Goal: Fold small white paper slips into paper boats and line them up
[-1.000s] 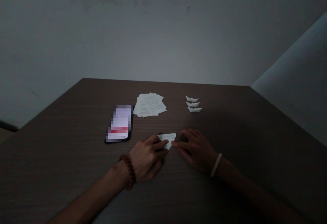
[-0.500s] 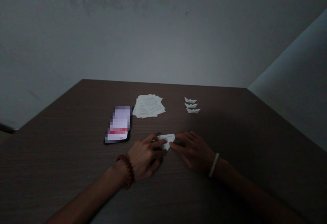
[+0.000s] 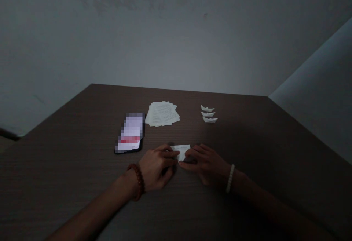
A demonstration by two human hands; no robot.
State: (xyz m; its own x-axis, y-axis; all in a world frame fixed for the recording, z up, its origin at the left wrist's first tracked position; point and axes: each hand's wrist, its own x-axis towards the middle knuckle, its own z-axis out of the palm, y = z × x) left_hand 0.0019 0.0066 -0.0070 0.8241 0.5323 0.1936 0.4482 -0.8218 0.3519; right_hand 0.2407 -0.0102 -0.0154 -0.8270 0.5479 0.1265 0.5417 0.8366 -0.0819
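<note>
A small folded white paper (image 3: 182, 150) lies on the dark wooden table (image 3: 68, 167) between my hands. My left hand (image 3: 157, 166), with a brown bead bracelet on its wrist, pinches the paper's left edge with thumb and forefinger. My right hand (image 3: 205, 163), wearing a white bead bracelet, presses its fingers on the paper's right and lower edge. Both hands rest low on the table.
A phone (image 3: 130, 134) with a lit screen lies to the left. Behind it is a loose stack of printed paper sheets (image 3: 162, 113). Three small folded paper boats (image 3: 209, 113) sit in a row at the back right. A plain wall stands behind the table.
My right hand has slid leftward, covering more of the folded paper, so less of it shows. My left hand keeps its hold. The view has shifted slightly.
</note>
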